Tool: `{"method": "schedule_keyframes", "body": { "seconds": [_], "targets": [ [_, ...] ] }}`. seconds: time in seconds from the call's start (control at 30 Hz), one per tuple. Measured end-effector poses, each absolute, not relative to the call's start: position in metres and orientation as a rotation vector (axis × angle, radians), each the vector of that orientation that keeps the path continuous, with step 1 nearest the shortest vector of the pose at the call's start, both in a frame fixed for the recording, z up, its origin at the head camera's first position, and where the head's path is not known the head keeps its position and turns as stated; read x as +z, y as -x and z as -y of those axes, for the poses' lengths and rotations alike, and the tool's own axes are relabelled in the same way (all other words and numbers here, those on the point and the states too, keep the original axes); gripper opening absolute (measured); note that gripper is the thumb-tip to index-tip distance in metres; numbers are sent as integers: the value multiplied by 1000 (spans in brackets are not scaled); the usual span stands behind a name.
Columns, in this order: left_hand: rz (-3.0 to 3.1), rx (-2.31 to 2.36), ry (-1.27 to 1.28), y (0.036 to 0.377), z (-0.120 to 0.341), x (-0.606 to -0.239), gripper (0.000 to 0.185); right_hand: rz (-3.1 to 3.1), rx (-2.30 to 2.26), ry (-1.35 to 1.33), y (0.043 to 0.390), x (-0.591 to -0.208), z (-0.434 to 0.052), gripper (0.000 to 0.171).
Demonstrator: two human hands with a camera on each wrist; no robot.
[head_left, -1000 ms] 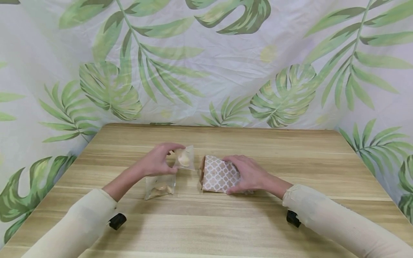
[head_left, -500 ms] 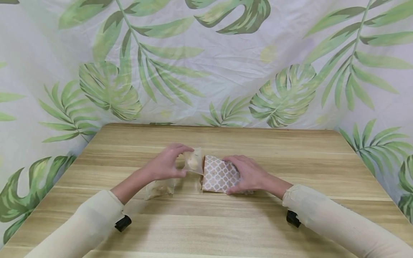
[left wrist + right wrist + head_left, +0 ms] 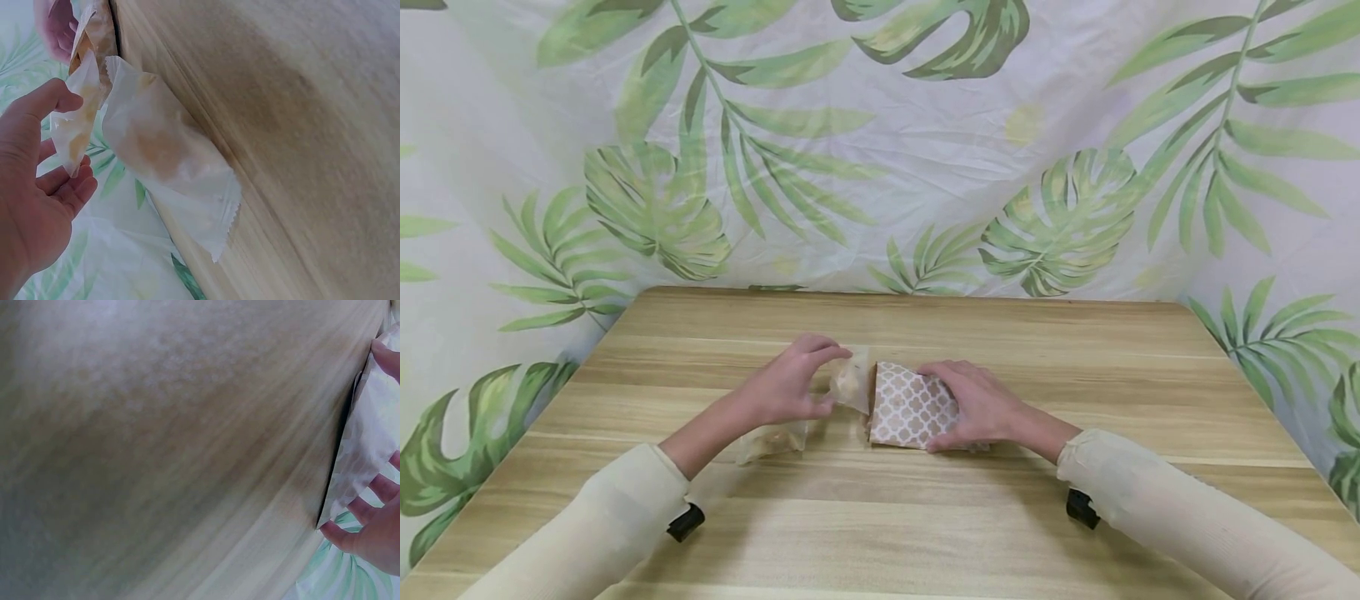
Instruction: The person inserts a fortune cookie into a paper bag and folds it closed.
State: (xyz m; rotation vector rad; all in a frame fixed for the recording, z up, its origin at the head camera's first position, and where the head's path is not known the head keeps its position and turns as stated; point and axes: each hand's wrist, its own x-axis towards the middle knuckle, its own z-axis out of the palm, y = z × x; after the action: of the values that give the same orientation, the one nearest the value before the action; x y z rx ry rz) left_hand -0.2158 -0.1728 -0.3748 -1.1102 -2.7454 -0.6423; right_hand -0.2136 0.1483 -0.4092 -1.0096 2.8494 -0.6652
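Observation:
My left hand (image 3: 793, 379) holds a small clear snack packet (image 3: 850, 379) between thumb and fingers, with something pale yellow inside. That packet (image 3: 78, 119) reaches the gaping left end of a paper bag (image 3: 910, 404) printed with a tan and white lattice. Across the bag lies my right hand (image 3: 973, 404), thumb on the near edge and fingers on the far edge, gripping it flat on the table. A second clear packet (image 3: 775, 440) rests on the table below my left wrist, partly covered by it; its crimped ends show in the left wrist view.
Beneath everything is a wood-grain table (image 3: 880, 533), its back edge meeting a leaf-printed cloth (image 3: 850, 167). Black wrist devices (image 3: 687, 522) sit under both sleeves.
My left hand has carried its packet rightward to the mouth of the bag, its wrist now covering more of the second packet. My right hand and the bag have stayed put.

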Motion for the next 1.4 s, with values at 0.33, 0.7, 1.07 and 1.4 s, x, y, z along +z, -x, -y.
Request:
{"method": "schedule_keyframes", "body": {
  "seconds": [0.33,0.7,1.07,1.4],
  "targets": [
    [2757,-525,1202,213,172,-376,56,-2845,-664,1007,212,-408,-148,105],
    [2567,-404,1306,212,172,-382,62,-2843,-668,1005,213,-407,-148,104],
    [2776,-400,1288,215,168,-378,55,-2842,-664,1001,213,-407,-148,105],
    [2854,-626,1315,222,168,-378,55,-2843,-657,994,213,-407,-147,104]
  ]
}}
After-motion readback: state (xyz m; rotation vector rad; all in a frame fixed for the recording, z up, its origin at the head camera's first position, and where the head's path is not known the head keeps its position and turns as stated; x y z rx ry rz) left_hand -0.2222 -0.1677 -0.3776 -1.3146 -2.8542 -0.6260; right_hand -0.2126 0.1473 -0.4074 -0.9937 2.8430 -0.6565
